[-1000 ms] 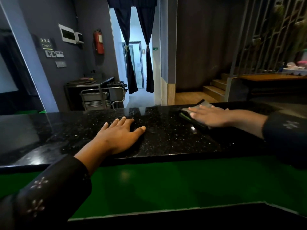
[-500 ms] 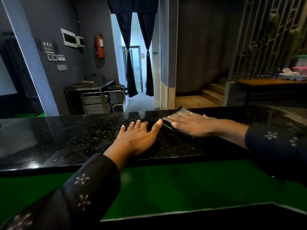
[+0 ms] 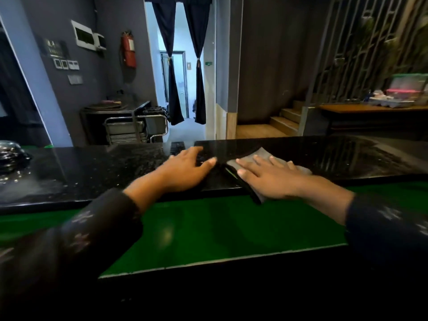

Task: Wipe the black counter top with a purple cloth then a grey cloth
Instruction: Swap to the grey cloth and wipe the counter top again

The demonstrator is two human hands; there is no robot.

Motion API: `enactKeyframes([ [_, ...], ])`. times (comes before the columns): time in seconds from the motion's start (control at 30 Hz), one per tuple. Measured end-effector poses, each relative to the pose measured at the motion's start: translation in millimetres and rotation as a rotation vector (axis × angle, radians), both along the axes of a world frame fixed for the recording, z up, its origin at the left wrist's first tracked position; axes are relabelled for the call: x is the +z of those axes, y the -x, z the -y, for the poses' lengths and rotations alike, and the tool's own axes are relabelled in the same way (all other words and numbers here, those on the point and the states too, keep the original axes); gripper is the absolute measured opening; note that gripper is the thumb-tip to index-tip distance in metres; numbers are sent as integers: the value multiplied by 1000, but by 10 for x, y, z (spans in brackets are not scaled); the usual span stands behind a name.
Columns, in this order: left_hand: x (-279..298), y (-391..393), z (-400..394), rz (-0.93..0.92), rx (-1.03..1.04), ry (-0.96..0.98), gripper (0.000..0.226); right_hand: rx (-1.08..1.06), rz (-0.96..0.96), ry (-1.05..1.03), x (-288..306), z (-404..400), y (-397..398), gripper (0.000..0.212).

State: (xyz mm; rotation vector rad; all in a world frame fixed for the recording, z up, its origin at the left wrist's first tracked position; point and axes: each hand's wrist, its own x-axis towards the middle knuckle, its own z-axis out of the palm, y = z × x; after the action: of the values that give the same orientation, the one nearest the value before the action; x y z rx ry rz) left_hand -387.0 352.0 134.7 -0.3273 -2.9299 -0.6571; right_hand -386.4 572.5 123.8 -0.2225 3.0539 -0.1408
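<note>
- Your right hand (image 3: 273, 179) has no closed grip: its fingers lie straight and spread, pressing the grey cloth (image 3: 261, 156) flat to the worktop (image 3: 92, 167).
- Your left hand (image 3: 185, 172) is likewise flat and holds nothing, palm down on the bare stone just beside the cloth.
- Grey cloth sits at the near edge of the worktop, middle of view; one dark-edged corner hangs over the front lip below your right palm.
- Judged handling: light, soft, limp. It will fold or bunch under uneven pressure, so a broad flat palm suits it better than a pinch. To lift it, take the overhanging corner.
- Polished stone looks slick and shows wet droplets to the left; expect the cloth to slide readily.
- No purple cloth is visible, so the grey pass appears to be the step in hand.
- Edges: the front lip drops to a green ledge (image 3: 208, 228) below; the cloth could slip off there.
- Open room: long stretches of worktop run left and right. A dark rounded object (image 3: 11, 154) sits at the far left; I cannot tell what it is.
</note>
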Motion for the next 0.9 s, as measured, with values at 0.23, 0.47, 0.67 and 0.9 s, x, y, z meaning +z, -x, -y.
enactKeyframes([
  [0.23,-131,-188,1157,61,218,258,73,-59,53,36,115,353,166,58],
  [0.47,-197,-157,1215,68,236,288,73,-90,91,35,146,1020,406,64],
  [0.67,-223,-155,1206,49,234,305,72,98,23,10,3,866,-77,56],
  [0.9,-222,-173,1231,43,204,268,71,-138,40,65,135,1498,483,60],
])
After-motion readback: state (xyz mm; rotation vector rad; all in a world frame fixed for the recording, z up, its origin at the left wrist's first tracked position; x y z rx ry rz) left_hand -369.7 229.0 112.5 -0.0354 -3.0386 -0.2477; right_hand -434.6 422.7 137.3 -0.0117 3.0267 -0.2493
